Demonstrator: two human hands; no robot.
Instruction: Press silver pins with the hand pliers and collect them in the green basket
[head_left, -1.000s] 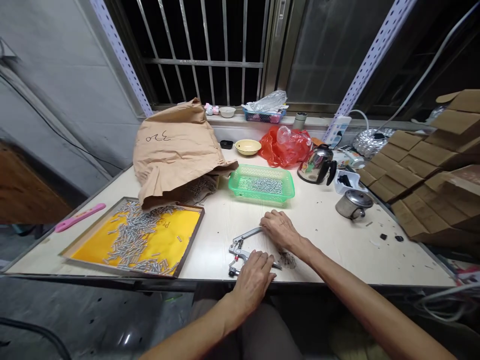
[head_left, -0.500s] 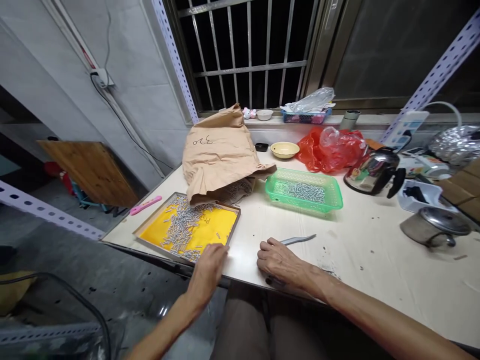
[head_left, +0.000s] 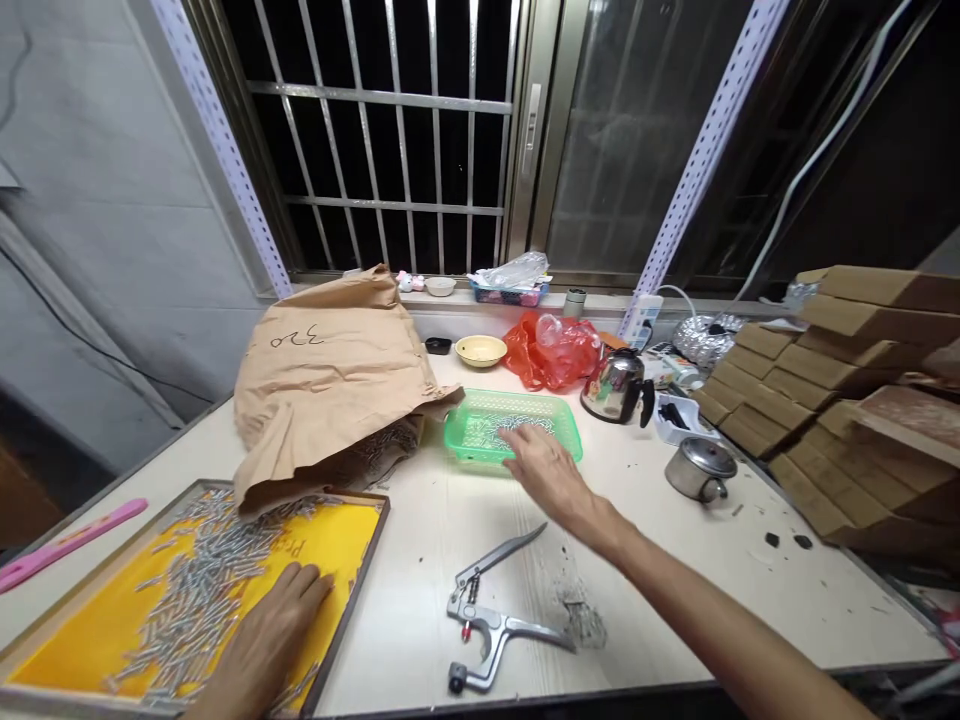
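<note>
With the left hand (head_left: 274, 630) I reached among pins (head_left: 199, 575) in the tray (head_left: 347, 606), with the right hand (head_left: 551, 478) into the green basket (head_left: 480, 457); I couldn't tell either grip. A light fingertip pinch seemed best. The pliers (head_left: 504, 624) lay untouched on the bench (head_left: 412, 610).
</note>
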